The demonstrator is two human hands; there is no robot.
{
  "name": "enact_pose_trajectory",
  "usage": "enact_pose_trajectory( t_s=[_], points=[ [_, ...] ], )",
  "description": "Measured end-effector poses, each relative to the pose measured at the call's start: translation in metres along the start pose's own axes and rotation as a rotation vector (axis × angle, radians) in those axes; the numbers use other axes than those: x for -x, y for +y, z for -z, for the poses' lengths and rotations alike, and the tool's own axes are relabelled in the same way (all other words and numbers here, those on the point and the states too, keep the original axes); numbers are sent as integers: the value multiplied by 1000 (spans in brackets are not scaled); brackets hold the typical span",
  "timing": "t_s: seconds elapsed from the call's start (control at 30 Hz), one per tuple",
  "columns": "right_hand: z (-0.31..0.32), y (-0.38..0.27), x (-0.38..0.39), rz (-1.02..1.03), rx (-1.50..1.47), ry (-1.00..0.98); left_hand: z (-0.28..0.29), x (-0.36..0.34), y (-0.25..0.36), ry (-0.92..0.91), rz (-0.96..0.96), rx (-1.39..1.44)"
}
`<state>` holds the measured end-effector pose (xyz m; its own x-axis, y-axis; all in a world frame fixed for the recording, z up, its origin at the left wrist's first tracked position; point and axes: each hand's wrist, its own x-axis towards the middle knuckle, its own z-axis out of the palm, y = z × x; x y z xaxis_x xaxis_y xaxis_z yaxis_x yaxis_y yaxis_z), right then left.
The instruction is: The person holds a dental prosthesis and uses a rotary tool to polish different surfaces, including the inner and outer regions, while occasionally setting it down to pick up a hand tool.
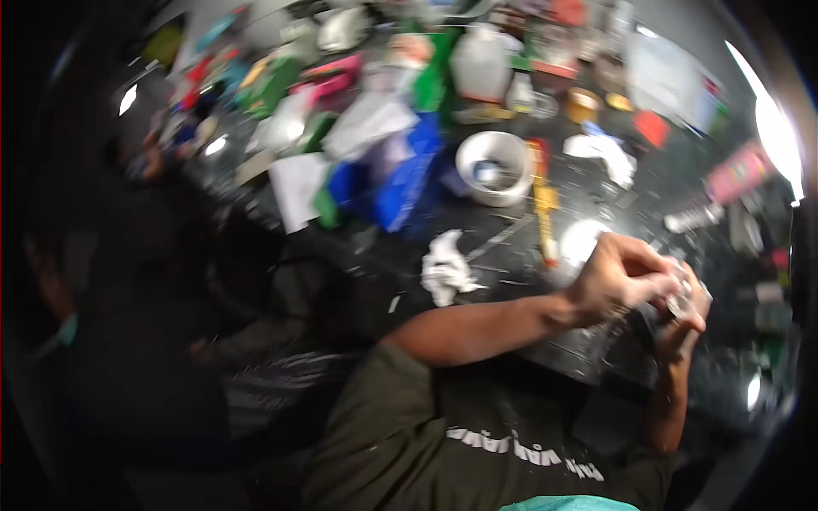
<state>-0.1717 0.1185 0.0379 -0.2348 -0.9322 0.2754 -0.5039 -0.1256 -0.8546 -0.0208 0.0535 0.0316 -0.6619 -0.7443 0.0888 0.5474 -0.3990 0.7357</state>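
Observation:
My left hand point(615, 279) and my right hand point(692, 313) meet above the near right part of a black table. Between their fingertips is a small, pale, shiny piece point(678, 301), too blurred to name. The fingers of my left hand pinch toward it from the left, while those of my right hand are curled round it. Just left of my hands lies a slim yellow and red tool point(545, 213). Thin sticks point(501, 239) and a crumpled white tissue point(450, 269) lie farther left on the table.
A white tub point(493, 169) with something inside stands beyond my hands. Crumpled white paper point(603, 154) lies right of it. Bottles point(481, 64), blue plastic point(400, 183) and a pink container point(740, 173) crowd the table. Another person point(145, 162) is at the dark left side.

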Motion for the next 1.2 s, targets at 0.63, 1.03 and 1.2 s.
enact_pose_trajectory(
  t_s=[0.63,1.03,1.2],
  points=[
    [-1,1,-10,146,80,-79,24,8,-6,1,-105,64],
    [10,-4,4,172,45,-104,13,12,-13,-69,4,71],
    [11,0,3,180,61,-123,15,12,-12,-60,-7,78]
  ],
)
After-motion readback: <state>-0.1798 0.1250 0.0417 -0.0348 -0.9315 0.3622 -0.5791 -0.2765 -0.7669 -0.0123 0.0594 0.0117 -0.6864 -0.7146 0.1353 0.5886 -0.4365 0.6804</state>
